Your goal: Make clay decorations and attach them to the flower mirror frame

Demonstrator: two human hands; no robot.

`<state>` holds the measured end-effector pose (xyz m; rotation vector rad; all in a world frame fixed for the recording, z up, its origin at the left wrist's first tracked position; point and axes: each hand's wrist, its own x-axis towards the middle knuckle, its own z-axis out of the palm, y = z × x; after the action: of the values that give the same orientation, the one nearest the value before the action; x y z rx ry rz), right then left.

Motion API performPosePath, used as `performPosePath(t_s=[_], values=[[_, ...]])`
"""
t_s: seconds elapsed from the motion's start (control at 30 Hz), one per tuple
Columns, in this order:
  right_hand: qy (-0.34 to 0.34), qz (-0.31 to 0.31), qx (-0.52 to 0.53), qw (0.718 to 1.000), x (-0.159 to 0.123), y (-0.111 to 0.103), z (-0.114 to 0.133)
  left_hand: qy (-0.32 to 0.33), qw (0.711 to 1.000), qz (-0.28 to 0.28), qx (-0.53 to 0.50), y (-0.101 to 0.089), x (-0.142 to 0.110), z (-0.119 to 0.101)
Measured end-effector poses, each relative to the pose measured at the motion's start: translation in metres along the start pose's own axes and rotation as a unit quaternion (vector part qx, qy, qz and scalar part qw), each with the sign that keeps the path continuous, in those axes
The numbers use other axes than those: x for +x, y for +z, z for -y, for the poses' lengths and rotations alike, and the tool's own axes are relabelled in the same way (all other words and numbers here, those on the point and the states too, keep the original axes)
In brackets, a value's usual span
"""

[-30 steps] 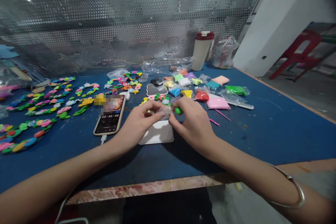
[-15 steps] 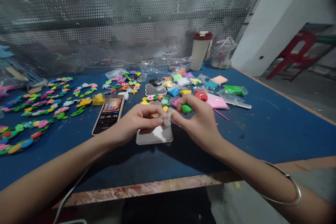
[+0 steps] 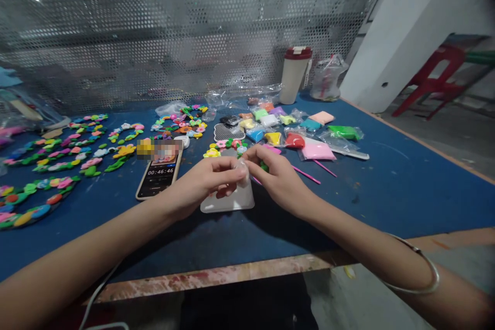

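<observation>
Clear plastic wrap (image 3: 242, 172) pinched between both hands above white board

Left hand (image 3: 204, 181): fingers curled nearly closed, pinching the wrap with the thumb. Right hand (image 3: 280, 178): fingertips closed on the same wrap from the opposite side. A green clay lump (image 3: 264, 166) sits partly hidden beneath the right hand's fingers; grip on it cannot be confirmed. Directly below the hands lies a white plastic board (image 3: 228, 201). A pink stick (image 3: 307, 175) lies just beyond the right hand, short of the bagged clay packets (image 3: 318, 151) and a fine-toothed comb (image 3: 350, 152). A smartphone (image 3: 159, 175) sits beside the left hand, with clay flower strands (image 3: 58, 149) farther left on the blue table (image 3: 386, 201). Nothing obstructs the hands.
</observation>
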<state>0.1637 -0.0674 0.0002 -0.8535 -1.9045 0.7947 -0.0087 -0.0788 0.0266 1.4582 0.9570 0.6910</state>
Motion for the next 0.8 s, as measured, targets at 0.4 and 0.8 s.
performPosePath(t_s=[0.4,0.8], values=[[0.021,-0.008,-0.106,0.994,-0.001,0.004,0.004,0.016,0.982,-0.077,-0.175,0.003,0.004,0.007],[-0.013,0.017,-0.136,0.991,-0.001,0.009,0.005,-0.011,0.963,0.015,-0.27,0.0,-0.002,-0.001]])
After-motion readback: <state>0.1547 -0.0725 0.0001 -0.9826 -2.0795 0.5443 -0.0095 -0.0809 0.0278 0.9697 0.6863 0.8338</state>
